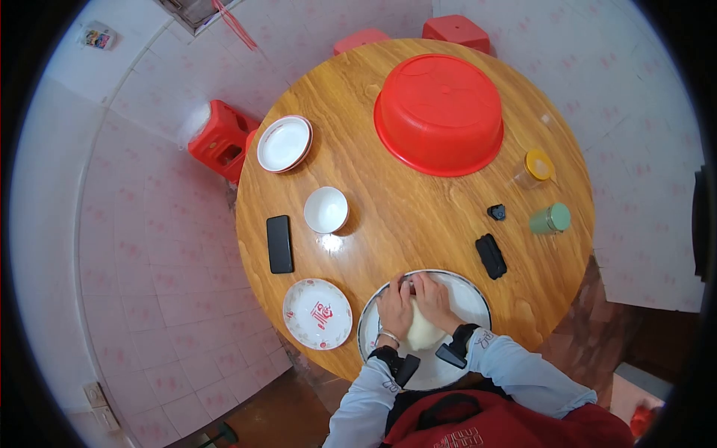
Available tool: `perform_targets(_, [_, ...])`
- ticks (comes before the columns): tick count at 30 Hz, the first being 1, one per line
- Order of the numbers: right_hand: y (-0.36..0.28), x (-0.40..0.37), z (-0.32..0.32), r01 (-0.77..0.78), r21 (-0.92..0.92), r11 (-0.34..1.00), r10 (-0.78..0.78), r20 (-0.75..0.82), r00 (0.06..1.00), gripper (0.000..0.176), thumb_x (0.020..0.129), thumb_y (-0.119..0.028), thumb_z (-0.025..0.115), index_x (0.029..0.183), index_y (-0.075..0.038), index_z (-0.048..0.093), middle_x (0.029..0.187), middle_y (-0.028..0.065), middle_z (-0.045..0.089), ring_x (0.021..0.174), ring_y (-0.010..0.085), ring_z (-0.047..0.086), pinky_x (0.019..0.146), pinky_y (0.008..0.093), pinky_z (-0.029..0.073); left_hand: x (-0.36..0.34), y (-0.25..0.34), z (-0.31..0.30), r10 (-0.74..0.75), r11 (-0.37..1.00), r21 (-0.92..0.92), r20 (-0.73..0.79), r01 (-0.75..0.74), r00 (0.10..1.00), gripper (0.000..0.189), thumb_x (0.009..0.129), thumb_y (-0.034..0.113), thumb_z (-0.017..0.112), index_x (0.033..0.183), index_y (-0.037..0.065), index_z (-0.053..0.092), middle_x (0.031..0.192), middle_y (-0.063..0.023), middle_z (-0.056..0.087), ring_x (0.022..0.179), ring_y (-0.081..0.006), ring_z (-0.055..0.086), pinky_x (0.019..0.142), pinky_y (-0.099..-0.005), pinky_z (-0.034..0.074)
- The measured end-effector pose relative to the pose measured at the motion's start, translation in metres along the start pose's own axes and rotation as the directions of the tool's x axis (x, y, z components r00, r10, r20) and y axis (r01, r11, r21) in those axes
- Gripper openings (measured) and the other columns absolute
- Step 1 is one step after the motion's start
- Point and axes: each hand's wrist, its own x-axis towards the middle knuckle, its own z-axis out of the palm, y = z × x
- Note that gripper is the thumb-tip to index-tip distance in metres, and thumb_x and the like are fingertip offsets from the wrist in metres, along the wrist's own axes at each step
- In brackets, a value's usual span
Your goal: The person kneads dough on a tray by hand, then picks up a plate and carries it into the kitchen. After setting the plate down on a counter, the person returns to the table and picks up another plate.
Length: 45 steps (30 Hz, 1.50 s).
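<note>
A pale lump of dough (423, 334) rests on a large white plate with a dark rim (472, 308) at the table's near edge. My left hand (395, 310) lies over the dough's left and far side, fingers curled down around it. Beside it, my right hand (435, 301) presses on the top and far right, its fingers bent over the far edge. The two hands nearly touch at the thumbs. Much of the dough is hidden under them, and a small dark reddish patch shows between the fingertips; I cannot make out what it is. Both wrists wear black straps.
Left on the round wooden table (403, 216) are a patterned plate (317, 314), a black phone (280, 244), a white bowl (326, 210) and stacked dishes (284, 144). An upturned red basin (442, 108), yellow-lidded jar (535, 168), green container (550, 219) and black case (491, 256) stand farther right.
</note>
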Motion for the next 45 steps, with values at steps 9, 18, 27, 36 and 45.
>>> perform_targets(9, [0.015,-0.011,-0.002,-0.161,0.496,0.854,0.139,0.082,0.987,0.034,0.101,-0.033,0.041,0.097,-0.007,0.064,0.069,0.0076,0.067,0.066,0.0231,0.066,0.065,0.0354,0.051,-0.054,-0.051,-0.022,-0.343,0.718,-0.646,-0.007,0.257,0.939,0.049,0.105,0.042,0.033,0.127,0.004,0.056,0.108,-0.0064,0.064,0.101,-0.015,0.059,0.088,-0.0298,0.046])
perform_targets(18, [-0.026,-0.021,-0.027,-0.09,0.361,0.928,0.062,0.089,0.994,0.033,0.103,-0.028,0.04,0.102,-0.002,0.062,0.082,0.0072,0.064,0.073,0.0117,0.059,0.068,0.0289,0.049,-0.072,0.001,0.041,-0.474,0.584,-0.796,-0.173,0.161,0.863,0.045,0.106,0.029,0.034,0.094,-0.002,0.065,0.08,-0.0096,0.063,0.078,-0.0199,0.059,0.078,-0.0334,0.047])
perform_targets(27, [-0.055,-0.058,-0.067,0.233,0.201,0.951,-0.202,-0.165,0.965,0.018,0.093,-0.016,0.052,0.101,-0.003,0.061,0.101,0.0152,0.06,0.094,0.0335,0.059,0.081,0.0403,0.049,-0.076,0.063,0.032,-0.11,0.91,-0.41,-0.365,-0.054,0.924,0.027,0.102,0.022,0.041,0.108,0.005,0.06,0.095,-0.0164,0.063,0.091,-0.0357,0.056,0.079,-0.0448,0.042])
perform_targets(36, [-0.017,-0.071,-0.06,0.546,0.04,0.837,-0.527,-0.21,0.823,0.022,0.088,-0.009,0.057,0.108,-0.002,0.058,0.098,0.017,0.06,0.085,0.0313,0.059,0.075,0.0417,0.049,-0.089,0.029,0.048,0.195,0.942,-0.184,-0.385,-0.282,0.902,0.036,0.096,0.032,0.047,0.119,0.005,0.057,0.108,-0.0133,0.06,0.1,-0.0325,0.053,0.089,-0.0424,0.035])
perform_targets(45, [0.0,0.002,-0.041,0.468,0.097,0.879,-0.446,-0.185,0.876,0.013,0.092,-0.009,0.055,0.103,-0.004,0.059,0.086,0.0144,0.064,0.077,0.0321,0.063,0.066,0.0411,0.052,-0.022,0.023,0.043,0.08,0.996,-0.017,-0.255,-0.087,0.964,0.028,0.098,0.018,0.046,0.119,0.004,0.057,0.104,-0.0133,0.063,0.097,-0.0295,0.055,0.09,-0.0417,0.033])
